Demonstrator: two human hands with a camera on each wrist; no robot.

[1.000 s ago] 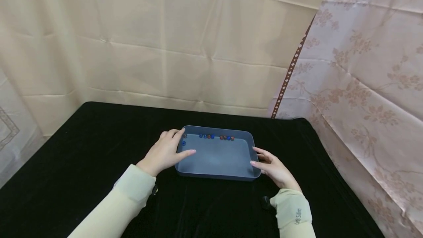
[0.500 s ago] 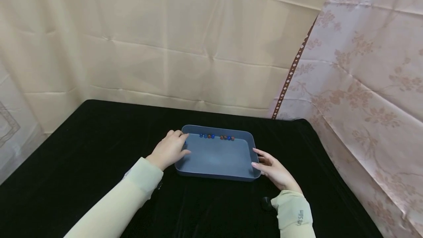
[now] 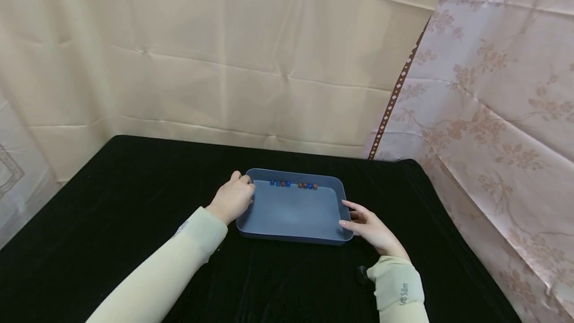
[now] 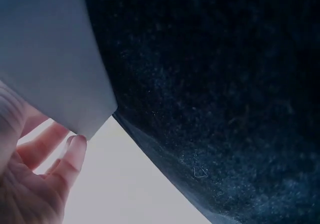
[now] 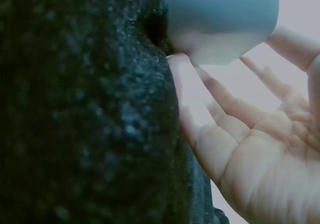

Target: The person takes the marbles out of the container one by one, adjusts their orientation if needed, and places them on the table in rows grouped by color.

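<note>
A shallow blue-grey tray (image 3: 293, 216) lies on the black cloth, its long side facing me. Two short rows of blue and brown marbles sit along its far wall: one group (image 3: 280, 183) left of centre, another group (image 3: 308, 186) to its right. My left hand (image 3: 232, 197) holds the tray's left end, its fingers (image 4: 70, 164) bent against the outer wall and hiding the inside of that end. At the opposite end, my right hand (image 3: 374, 233) grips the tray with the thumb over the rim and the other fingers (image 5: 190, 89) against the outside wall.
Black cloth (image 3: 148, 198) covers the table. Cream curtain (image 3: 202, 64) hangs behind the far edge, and a pink floral curtain (image 3: 502, 113) hangs along the right side. A small black object (image 3: 361, 274) shows beside the right cuff.
My left hand has drawn its spread fingers in and curled them at the tray's left end, covering the marbles seen there before. The right hand and the tray stay in place.
</note>
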